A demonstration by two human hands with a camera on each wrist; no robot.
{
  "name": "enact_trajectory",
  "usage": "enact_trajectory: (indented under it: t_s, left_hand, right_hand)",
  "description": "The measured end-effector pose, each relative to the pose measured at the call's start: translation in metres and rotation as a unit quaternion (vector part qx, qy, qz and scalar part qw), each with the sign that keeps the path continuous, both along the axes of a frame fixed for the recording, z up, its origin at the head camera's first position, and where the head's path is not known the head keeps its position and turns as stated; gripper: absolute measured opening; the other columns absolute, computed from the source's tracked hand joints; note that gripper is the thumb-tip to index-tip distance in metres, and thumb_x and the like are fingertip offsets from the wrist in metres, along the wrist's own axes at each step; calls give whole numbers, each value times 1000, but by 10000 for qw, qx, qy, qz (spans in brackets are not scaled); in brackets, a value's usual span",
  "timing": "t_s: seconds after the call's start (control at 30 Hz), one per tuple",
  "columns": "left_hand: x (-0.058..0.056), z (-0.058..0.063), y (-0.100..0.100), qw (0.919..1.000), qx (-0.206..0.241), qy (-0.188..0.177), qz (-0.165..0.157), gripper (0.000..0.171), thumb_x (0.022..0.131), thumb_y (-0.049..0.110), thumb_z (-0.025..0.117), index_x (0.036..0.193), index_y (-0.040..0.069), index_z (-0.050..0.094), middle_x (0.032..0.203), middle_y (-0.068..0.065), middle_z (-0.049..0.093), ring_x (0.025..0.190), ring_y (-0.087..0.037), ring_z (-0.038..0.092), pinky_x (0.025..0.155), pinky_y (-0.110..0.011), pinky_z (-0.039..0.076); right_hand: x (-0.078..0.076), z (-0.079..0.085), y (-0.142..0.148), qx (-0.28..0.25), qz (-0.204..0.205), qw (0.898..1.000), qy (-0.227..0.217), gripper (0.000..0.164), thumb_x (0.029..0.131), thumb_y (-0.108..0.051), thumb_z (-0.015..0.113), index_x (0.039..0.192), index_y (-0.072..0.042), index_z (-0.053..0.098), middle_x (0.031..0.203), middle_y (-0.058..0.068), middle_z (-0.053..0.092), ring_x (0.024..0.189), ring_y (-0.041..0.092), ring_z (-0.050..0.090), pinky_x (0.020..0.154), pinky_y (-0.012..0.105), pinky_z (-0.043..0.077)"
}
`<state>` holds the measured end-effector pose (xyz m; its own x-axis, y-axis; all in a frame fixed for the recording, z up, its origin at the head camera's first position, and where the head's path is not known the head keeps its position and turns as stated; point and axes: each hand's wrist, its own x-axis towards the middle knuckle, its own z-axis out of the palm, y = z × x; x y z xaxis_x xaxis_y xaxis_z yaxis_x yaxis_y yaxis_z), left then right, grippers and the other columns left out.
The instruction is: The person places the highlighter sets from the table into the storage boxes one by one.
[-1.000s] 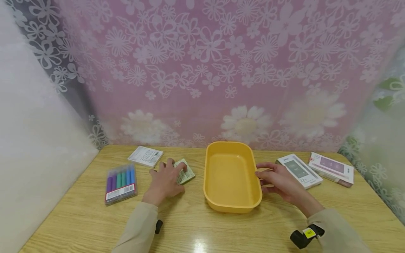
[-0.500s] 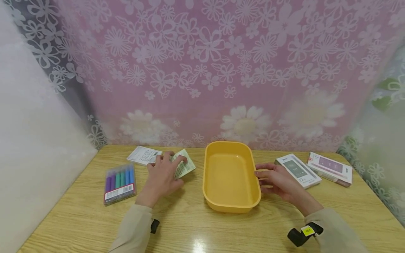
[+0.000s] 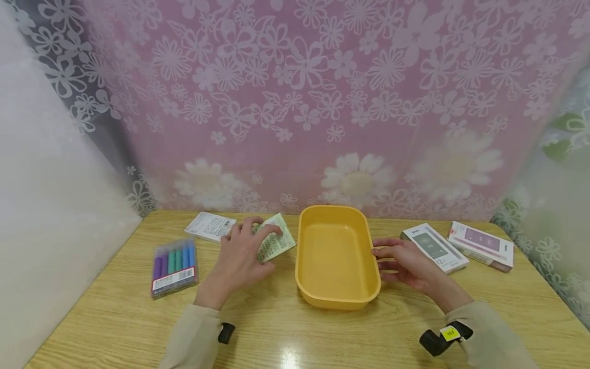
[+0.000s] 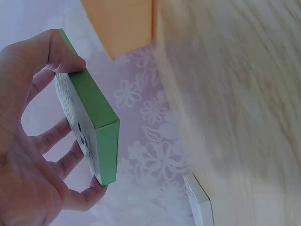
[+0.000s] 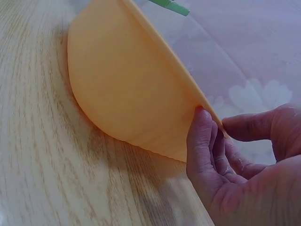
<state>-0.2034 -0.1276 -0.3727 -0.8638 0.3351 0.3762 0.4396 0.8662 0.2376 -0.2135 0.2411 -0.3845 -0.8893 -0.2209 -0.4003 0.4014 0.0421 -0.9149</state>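
Note:
My left hand (image 3: pixel 237 259) grips a thin, light-green box (image 3: pixel 277 245) by its edges and holds it tilted, left of the yellow plastic bin (image 3: pixel 338 264). The left wrist view shows the box's green sides (image 4: pixel 107 153) and its printed white face, with fingers at opposite edges. My right hand (image 3: pixel 410 264) pinches the bin's right rim; in the right wrist view the thumb and fingers meet on that rim (image 5: pixel 181 70). Nothing lies inside the bin.
A flat white box (image 3: pixel 209 225) lies behind my left hand. Nearer the left edge is a clear pack of coloured markers (image 3: pixel 174 269). Two boxes, one with a grey-green panel (image 3: pixel 433 246) and one with a purple panel (image 3: pixel 481 241), lie right of the bin on the wooden table (image 3: pixel 276 328).
The green box has been lifted and tilted up off the table, then carried right towards the bin by my left hand. My right hand and the bin stay in place.

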Motion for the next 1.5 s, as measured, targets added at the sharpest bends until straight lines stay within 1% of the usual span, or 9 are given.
enact_trajectory:
  t_s: [0.2,0.43,0.57,0.7,0.93,1.17,1.27,1.4,1.5]
  left_hand:
    - [2,6,11,9997,-13,-20,-238,60,75,26,80,129,39,58,145,-10,50,116,-42,53,86,-65,45]
    - [4,9,22,9985,-152,-32,-520,56,77,28,76,128,40,58,147,-8,49,118,-40,53,87,-62,45]
    - [5,11,28,9982,-139,4,-582,55,77,27,75,127,42,58,147,-7,49,119,-39,53,86,-60,45]
    - [6,11,33,9980,-116,88,-621,58,74,25,75,127,42,59,147,-7,49,119,-38,54,86,-59,45]
    - [9,13,45,9966,-100,137,-802,59,74,21,77,127,41,60,150,-7,48,121,-39,53,88,-59,44]
    - [9,15,56,9941,-254,118,-1046,61,73,19,76,127,42,58,147,-7,49,124,-40,53,92,-60,45]
    - [9,16,61,9933,-314,77,-1109,60,74,20,76,127,42,58,147,-6,49,124,-38,52,93,-58,44]
    - [9,18,66,9920,-430,111,-1183,58,75,22,77,126,42,58,147,-4,49,123,-36,52,92,-56,44]
    - [8,20,71,9902,-549,30,-1282,59,75,22,76,128,42,58,148,-4,49,125,-36,52,92,-56,44]
  right_hand:
    - [-2,-1,-1,74,-24,10000,1,49,101,-17,60,143,0,42,98,-2,70,84,14,70,75,29,63]
    - [-2,-3,-1,125,-57,9999,22,49,101,-17,61,143,0,42,99,-1,71,85,16,70,75,30,63]
    - [-1,-2,-1,165,-80,9998,33,50,101,-18,61,143,1,43,100,0,71,85,16,71,76,31,63]
    - [1,-1,-1,185,-69,9998,49,50,101,-17,61,144,1,42,101,0,71,86,17,71,77,32,63]
    - [2,0,-1,134,-65,9999,66,47,101,-18,62,141,0,45,100,-1,72,85,16,71,76,31,63]
    - [3,-1,0,86,-68,9999,87,45,100,-18,62,139,-1,47,98,-2,72,84,15,71,76,30,63]
    - [2,-1,0,88,-86,9999,80,46,100,-18,63,140,0,47,98,-1,72,84,15,71,76,30,63]
    - [2,-1,-1,142,-103,9998,76,48,100,-18,63,141,0,45,99,0,72,84,16,71,76,31,63]
    - [2,-1,0,174,-107,9998,79,50,101,-18,62,143,1,43,100,0,71,85,16,70,76,31,63]
